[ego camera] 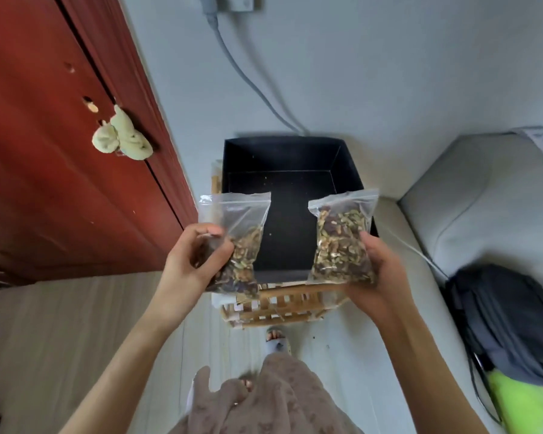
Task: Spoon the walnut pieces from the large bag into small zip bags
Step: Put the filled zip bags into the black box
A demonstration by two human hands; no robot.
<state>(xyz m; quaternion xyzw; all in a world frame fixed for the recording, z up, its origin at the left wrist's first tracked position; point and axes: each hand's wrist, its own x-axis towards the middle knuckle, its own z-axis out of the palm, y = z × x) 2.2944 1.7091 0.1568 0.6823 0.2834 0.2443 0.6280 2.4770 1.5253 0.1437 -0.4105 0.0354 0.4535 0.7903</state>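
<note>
Two small clear zip bags of walnut pieces are held up over a black box. My left hand (198,255) grips the left zip bag (242,245) by its lower left side; this bag is about half full. My right hand (378,270) holds the right zip bag (340,242) from below and from its right edge; that bag is filled nearly to the zip. Both bags stand upright with the zip ends at the top. No spoon and no large bag are in view.
The open black box (282,158) sits on a woven bamboo basket (279,311) against the grey wall. A red door (60,151) is at the left. A grey sofa (470,214) with a dark backpack (508,324) is at the right. My feet stand below the basket.
</note>
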